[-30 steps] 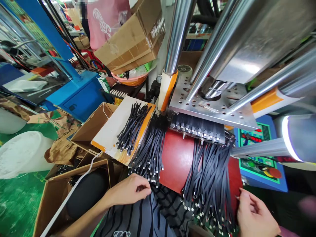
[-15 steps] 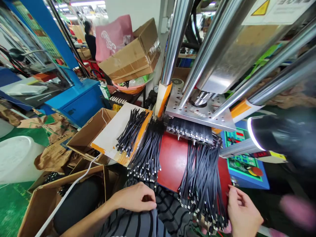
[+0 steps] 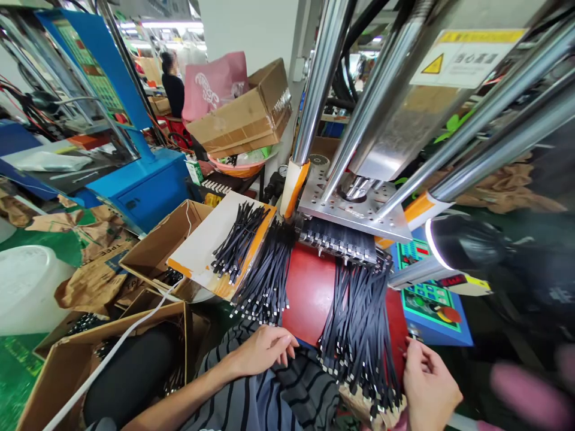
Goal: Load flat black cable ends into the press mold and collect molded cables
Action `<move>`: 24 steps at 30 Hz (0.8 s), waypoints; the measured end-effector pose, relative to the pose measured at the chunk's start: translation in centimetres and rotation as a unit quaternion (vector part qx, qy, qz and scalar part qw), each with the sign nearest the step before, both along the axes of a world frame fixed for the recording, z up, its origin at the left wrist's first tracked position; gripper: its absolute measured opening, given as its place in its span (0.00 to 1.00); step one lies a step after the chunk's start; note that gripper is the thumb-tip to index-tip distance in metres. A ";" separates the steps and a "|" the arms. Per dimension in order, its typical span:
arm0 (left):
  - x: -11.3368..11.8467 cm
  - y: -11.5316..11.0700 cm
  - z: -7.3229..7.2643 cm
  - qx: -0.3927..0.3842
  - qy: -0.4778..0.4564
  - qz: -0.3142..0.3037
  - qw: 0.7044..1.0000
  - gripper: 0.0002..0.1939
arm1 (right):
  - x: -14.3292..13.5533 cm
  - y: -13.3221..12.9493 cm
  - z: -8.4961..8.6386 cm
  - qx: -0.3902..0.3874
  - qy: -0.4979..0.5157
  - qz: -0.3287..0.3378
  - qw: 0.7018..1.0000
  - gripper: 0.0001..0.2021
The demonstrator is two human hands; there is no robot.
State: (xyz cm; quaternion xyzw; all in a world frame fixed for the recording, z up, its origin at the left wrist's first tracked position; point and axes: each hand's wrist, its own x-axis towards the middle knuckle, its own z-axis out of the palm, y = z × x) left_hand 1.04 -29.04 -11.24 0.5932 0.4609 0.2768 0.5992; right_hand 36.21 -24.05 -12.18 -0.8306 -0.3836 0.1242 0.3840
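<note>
My left hand (image 3: 268, 349) hangs over my lap at the front edge of the red work surface (image 3: 309, 287), its fingers loosely curled in and nothing seen in them. At the right edge of that surface is my right hand (image 3: 429, 380), fingers bent and drawn together; what lies inside them, if anything, is hidden. Just left of it, a thick bunch of flat black cables (image 3: 359, 323) with metal-tipped plugs fans down from the metal mould (image 3: 336, 241) under the press plate (image 3: 354, 206). A second cable bunch (image 3: 265, 275) lies left of the bare red strip.
More cables (image 3: 238, 239) lie on a white board (image 3: 197, 236) at left. Open cardboard boxes (image 3: 112, 353) stand beside my left arm. A blue control panel (image 3: 433, 293) and a black lamp-like cylinder (image 3: 462, 239) flank the press. A person (image 3: 172, 84) is far back.
The view has shifted slightly. My left hand has moved a little right and towards the work surface, its fingers now hanging lower. My right hand stays by the surface's right edge.
</note>
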 end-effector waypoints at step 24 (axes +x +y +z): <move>-9.5 0.4 -0.8 0.219 0.157 0.041 0.962 0.21 | -0.2 0.3 -0.3 -0.035 -0.046 -0.025 0.998 0.24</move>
